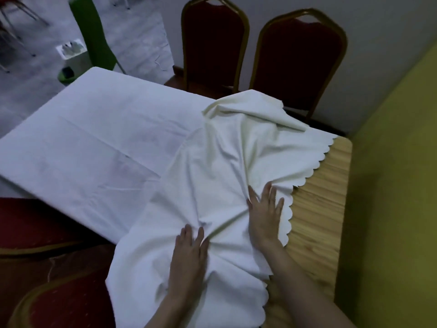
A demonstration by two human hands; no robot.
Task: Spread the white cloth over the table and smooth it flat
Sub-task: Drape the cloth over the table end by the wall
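My left hand (189,254) lies flat on the white cloth (227,176), close to me, with the fingers straight and a little apart. It holds nothing. It only presses down. My right hand (267,216) is a bit farther out and flat too, fingers spread wide, near the wavy edge of the cloth.

Between my two hands the cloth is bunched up into a knot of folds. I think this is where things could go wrong. If I push both hands toward each other, the bump will get bigger, not flatter. If I push too hard to the right, the whole cloth may slide, and the wavy edge could slip off the bare wood of the table (326,209).

The near end of the cloth hangs down over the table edge by me. That hanging part is heavy, and it might drag the rest down if I lift my hands.

Farther away, past my fingers, the cloth is folded back on itself in a big hump. It lies partly on top of another white cover (82,138). Two red chairs (298,60) stand behind the table.
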